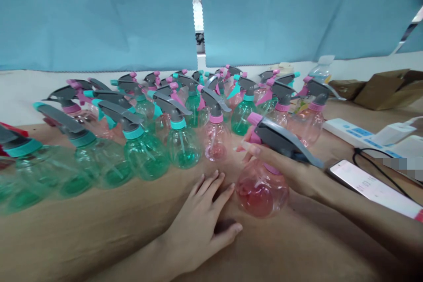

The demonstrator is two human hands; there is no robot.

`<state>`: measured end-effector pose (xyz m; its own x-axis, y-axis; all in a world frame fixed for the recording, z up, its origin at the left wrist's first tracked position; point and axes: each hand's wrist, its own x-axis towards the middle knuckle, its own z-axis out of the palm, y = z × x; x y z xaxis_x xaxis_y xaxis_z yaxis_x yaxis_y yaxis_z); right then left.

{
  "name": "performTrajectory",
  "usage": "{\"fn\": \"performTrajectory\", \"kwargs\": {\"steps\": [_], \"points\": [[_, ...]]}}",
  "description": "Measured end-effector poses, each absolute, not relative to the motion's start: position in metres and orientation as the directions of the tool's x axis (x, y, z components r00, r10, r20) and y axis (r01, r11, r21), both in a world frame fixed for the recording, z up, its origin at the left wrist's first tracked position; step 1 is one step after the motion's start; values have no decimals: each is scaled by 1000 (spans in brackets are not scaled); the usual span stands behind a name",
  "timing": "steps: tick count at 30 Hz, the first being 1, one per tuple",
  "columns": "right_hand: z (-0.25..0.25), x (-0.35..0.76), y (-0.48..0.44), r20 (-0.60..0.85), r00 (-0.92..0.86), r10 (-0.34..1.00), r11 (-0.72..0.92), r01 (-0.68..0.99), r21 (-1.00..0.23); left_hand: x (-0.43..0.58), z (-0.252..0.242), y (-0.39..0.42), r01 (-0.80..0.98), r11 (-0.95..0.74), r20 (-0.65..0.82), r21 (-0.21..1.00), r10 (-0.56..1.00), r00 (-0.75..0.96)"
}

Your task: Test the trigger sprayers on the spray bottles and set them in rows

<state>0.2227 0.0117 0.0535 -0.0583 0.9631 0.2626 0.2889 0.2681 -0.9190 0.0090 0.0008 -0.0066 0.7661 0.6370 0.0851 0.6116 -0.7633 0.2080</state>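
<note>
My right hand (279, 165) is closed around the neck and trigger of a pink spray bottle (261, 196) with a grey head and pink nozzle. Red-pink liquid lies in its round clear body, which appears to stand on the table. Flat on the wooden table, left of this bottle, is my left hand (205, 211), fingers spread and holding nothing. Its fingertips point toward a smaller-looking pink spray bottle (216, 141) and a green spray bottle (183, 147) just behind. My right fingers partly hide the held bottle's neck.
Several more green and pink spray bottles crowd the table's back and left, among them a green one (147, 154). At right lie a phone (373, 185), a white power strip (350, 134) with plugs and a black cable. Behind these sits a cardboard box (380, 90). A blue curtain (132, 17) hangs beyond.
</note>
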Motion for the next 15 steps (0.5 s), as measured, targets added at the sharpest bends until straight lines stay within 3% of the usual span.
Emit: {"fn": "performTrajectory", "kwargs": {"steps": [5, 15], "points": [[50, 227, 11, 193, 11, 981, 184, 247, -951, 11, -4, 1, 617, -762, 70, 197, 639, 766], [50, 228, 14, 221, -57, 974, 228, 194, -954, 10, -4, 2, 617, -766, 79, 181, 637, 767]]}}
